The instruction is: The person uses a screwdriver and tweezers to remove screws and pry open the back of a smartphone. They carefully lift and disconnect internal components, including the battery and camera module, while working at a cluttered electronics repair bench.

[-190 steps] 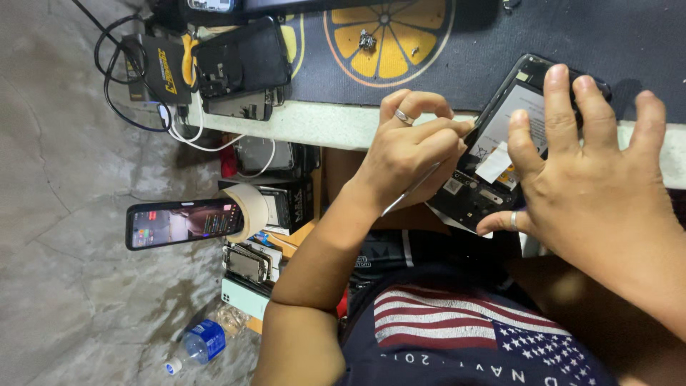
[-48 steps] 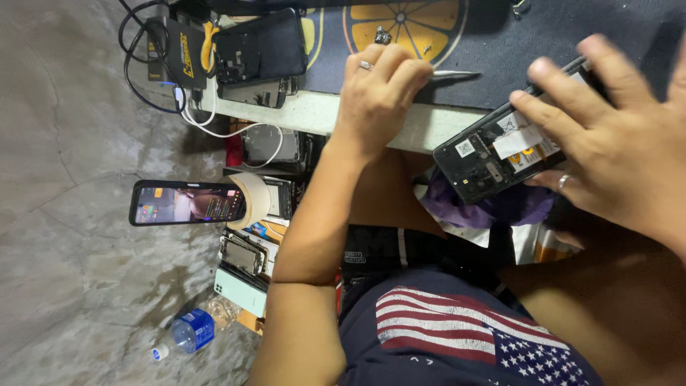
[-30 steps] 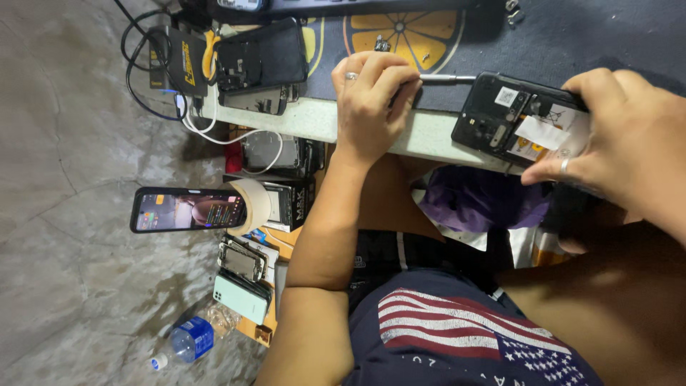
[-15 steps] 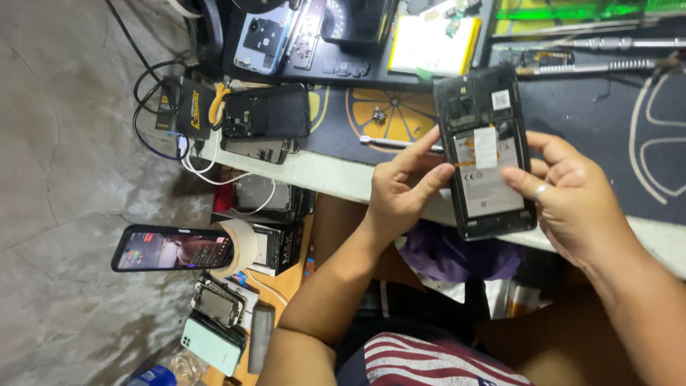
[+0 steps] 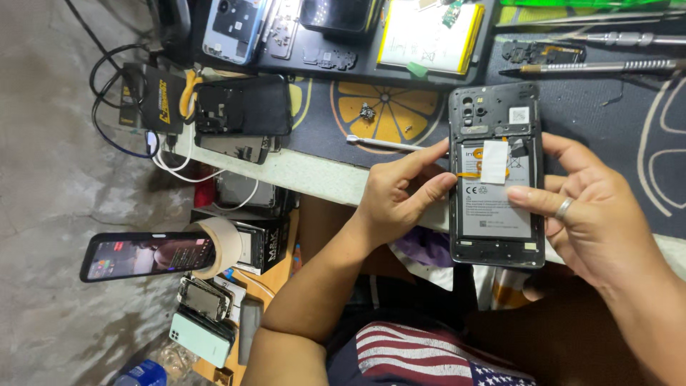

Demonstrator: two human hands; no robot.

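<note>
An opened phone with its back cover off sits at centre right of the frame, held between both hands above the edge of the workbench; its grey battery shows, with a white label and an orange strip across the upper part. The left hand grips the phone's left edge, fingers curled and thumb laid toward the frame; the right hand, a ring on one finger, grips the right edge, its fingertips resting on the battery face. A slim metal tool lies on the dark mat with an orange-slice print, just above the left hand. At the upper right lie two long screwdrivers; at top centre, a loose yellowish battery in a dark tray. A black phone back sits at the upper left beside cables. Lower left, a lit phone rests through a tape roll, with more handsets below it.
</note>
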